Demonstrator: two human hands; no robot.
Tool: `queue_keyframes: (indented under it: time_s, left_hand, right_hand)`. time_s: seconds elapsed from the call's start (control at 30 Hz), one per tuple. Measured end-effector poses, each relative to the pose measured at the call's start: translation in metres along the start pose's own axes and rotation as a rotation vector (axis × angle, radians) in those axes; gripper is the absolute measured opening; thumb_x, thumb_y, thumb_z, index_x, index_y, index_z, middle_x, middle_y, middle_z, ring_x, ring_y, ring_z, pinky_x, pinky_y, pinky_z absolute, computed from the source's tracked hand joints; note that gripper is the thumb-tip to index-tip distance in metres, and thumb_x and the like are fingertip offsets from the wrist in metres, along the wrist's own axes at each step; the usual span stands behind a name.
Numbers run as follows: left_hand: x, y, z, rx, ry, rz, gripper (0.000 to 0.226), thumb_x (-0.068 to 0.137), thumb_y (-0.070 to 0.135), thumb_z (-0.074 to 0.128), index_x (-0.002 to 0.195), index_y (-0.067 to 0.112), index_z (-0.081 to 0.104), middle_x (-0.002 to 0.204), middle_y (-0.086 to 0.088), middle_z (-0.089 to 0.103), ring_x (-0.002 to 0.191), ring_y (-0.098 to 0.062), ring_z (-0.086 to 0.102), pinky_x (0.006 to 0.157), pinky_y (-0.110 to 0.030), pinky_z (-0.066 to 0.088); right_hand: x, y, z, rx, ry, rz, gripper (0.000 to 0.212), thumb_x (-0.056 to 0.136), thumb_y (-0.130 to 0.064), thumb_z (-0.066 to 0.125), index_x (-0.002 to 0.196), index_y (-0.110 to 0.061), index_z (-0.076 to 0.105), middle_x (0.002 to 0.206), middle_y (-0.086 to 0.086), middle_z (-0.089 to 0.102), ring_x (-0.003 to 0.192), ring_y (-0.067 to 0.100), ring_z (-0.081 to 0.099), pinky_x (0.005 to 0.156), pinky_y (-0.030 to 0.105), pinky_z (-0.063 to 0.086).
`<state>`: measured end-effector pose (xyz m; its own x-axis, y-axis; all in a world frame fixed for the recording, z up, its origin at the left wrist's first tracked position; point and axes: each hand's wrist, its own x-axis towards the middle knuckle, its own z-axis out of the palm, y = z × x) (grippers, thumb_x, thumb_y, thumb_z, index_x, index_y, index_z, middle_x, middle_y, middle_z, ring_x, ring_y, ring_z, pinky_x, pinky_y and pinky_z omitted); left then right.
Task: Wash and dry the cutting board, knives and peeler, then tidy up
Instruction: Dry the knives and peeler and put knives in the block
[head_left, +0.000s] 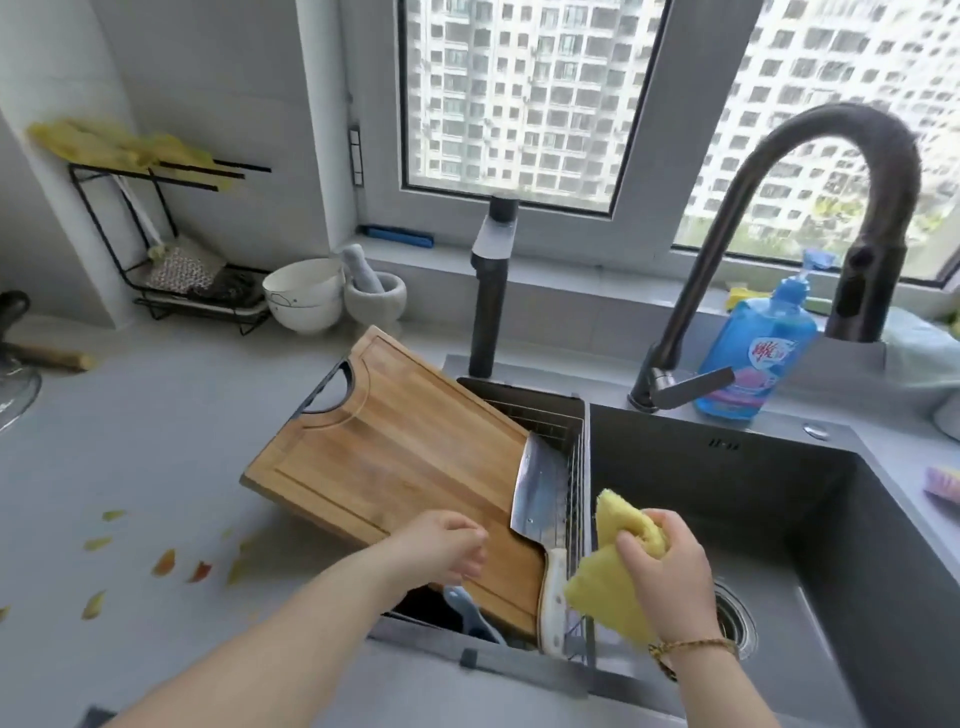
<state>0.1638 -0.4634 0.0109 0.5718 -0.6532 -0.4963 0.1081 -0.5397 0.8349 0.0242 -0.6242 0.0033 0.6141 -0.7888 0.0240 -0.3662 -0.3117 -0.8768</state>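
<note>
Wooden cutting board (395, 457), rectangular with a routed groove and a dark cut-out handle, is lying tilted across the left compartment of the sink (779, 478). Its far left corner is overhanging the grey counter (156, 441). A steel cleaver (537, 488) with a white handle is lying along the board's right edge, against the wire basket (550, 415) that is sitting in that compartment.

The left hand (441, 545) is hovering over the board's near edge with fingers loosely curled; whether it is gripping the board cannot be told. The right hand (665, 566), wearing a braided bracelet (696, 649), is clutching a crumpled yellow cloth (618, 582) above the divider between basket and main basin. A pale blue utensil (467, 608) is showing beneath the board's near edge.

A dark gooseneck faucet (810, 156) is arching over the basin, with a blue detergent bottle (758, 353) standing just behind its base and a short dark tap (491, 291) rising at the sink's back edge. Toward the counter's back left, stacked white bowls (304, 296), a stone mortar with pestle (374, 296) and a black wire rack (156, 249) are standing. Yellow and orange peel scraps (166, 561) are lying scattered on the counter's near left. A window (519, 93) is facing apartment blocks.
</note>
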Motion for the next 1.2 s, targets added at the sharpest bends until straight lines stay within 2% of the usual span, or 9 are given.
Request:
queue_keyframes:
  time_s: [0.13, 0.47, 0.57, 0.63, 0.83, 0.93, 1.03, 1.1, 1.2]
  left_hand:
    - [0.036, 0.007, 0.037, -0.115, 0.011, -0.153, 0.018, 0.098, 0.02, 0.04, 0.108, 0.01, 0.051, 0.111, -0.006, 0.057, 0.104, -0.017, 0.057, 0.096, -0.027, 0.046]
    - [0.082, 0.006, 0.085, -0.105, -0.025, -0.436, 0.03, 0.096, 0.011, 0.04, 0.122, -0.003, 0.046, 0.112, -0.016, 0.057, 0.109, -0.031, 0.053, 0.089, -0.032, 0.046]
    - [0.084, 0.007, 0.098, -0.098, -0.042, -0.447, 0.016, 0.097, 0.012, 0.036, 0.093, 0.003, 0.049, 0.09, -0.01, 0.055, 0.091, -0.023, 0.054, 0.087, -0.029, 0.045]
    - [0.087, 0.007, 0.102, -0.12, -0.003, -0.457, 0.024, 0.097, 0.009, 0.033, 0.077, 0.007, 0.046, 0.084, -0.009, 0.053, 0.083, -0.021, 0.054, 0.086, -0.03, 0.045]
    - [0.095, 0.008, 0.1, -0.089, 0.038, -0.49, 0.031, 0.099, 0.014, 0.03, 0.07, 0.007, 0.041, 0.075, -0.008, 0.049, 0.066, -0.016, 0.05, 0.061, -0.025, 0.046]
    - [0.098, 0.009, 0.097, 0.137, -0.024, -0.421, 0.03, 0.096, 0.011, 0.03, 0.071, 0.009, 0.044, 0.072, -0.004, 0.048, 0.059, -0.015, 0.046, 0.061, -0.025, 0.046]
    - [0.097, 0.0, 0.094, 0.698, -0.175, -0.155, 0.01, 0.092, 0.016, 0.046, 0.095, 0.012, 0.053, 0.09, -0.003, 0.055, 0.083, -0.021, 0.054, 0.082, -0.033, 0.047]
    - [0.089, -0.009, 0.098, 1.056, -0.228, -0.025, 0.055, 0.085, 0.032, 0.057, 0.133, 0.014, 0.036, 0.124, -0.006, 0.048, 0.112, -0.025, 0.049, 0.092, -0.036, 0.043]
    - [0.08, -0.017, 0.108, 1.379, -0.14, 0.183, 0.097, 0.08, 0.049, 0.06, 0.148, 0.013, 0.0, 0.148, -0.008, 0.02, 0.132, -0.026, 0.026, 0.105, -0.037, 0.027]
  right_hand:
    - [0.025, 0.033, -0.005, -0.032, -0.094, 0.111, 0.013, 0.084, -0.007, 0.055, 0.086, -0.019, 0.053, 0.077, -0.006, 0.052, 0.079, 0.018, 0.049, 0.059, 0.025, 0.036]
    - [0.035, 0.054, -0.012, 0.071, -0.148, 0.189, 0.015, 0.085, -0.005, 0.054, 0.084, -0.02, 0.051, 0.077, -0.009, 0.051, 0.072, 0.005, 0.046, 0.057, 0.018, 0.036]
    - [0.032, 0.056, -0.007, 0.07, -0.184, 0.203, 0.014, 0.086, -0.006, 0.054, 0.086, -0.02, 0.051, 0.078, -0.009, 0.051, 0.071, 0.002, 0.045, 0.057, 0.017, 0.035]
    - [0.033, 0.057, -0.007, 0.064, -0.197, 0.193, 0.015, 0.086, -0.006, 0.054, 0.087, -0.021, 0.051, 0.079, -0.01, 0.051, 0.073, 0.003, 0.046, 0.057, 0.016, 0.036]
    - [0.035, 0.057, 0.001, 0.06, -0.162, 0.206, 0.028, 0.085, -0.005, 0.054, 0.075, -0.03, 0.046, 0.078, -0.011, 0.049, 0.074, 0.008, 0.047, 0.059, 0.014, 0.036]
    - [0.036, 0.059, 0.002, 0.078, -0.162, 0.221, 0.028, 0.086, -0.005, 0.053, 0.073, -0.029, 0.046, 0.078, -0.007, 0.05, 0.072, 0.008, 0.047, 0.057, 0.017, 0.036]
    - [0.033, 0.059, 0.0, 0.093, -0.162, 0.233, 0.028, 0.086, -0.006, 0.052, 0.073, -0.029, 0.046, 0.077, -0.007, 0.051, 0.07, 0.006, 0.046, 0.057, 0.017, 0.037]
    - [0.032, 0.059, -0.002, 0.078, -0.161, 0.224, 0.026, 0.086, -0.006, 0.053, 0.075, -0.029, 0.046, 0.077, -0.009, 0.051, 0.07, 0.004, 0.046, 0.058, 0.016, 0.038]
    - [0.031, 0.06, -0.004, 0.061, -0.149, 0.208, 0.018, 0.086, -0.007, 0.053, 0.083, -0.023, 0.049, 0.078, -0.011, 0.049, 0.074, 0.009, 0.046, 0.06, 0.015, 0.038]
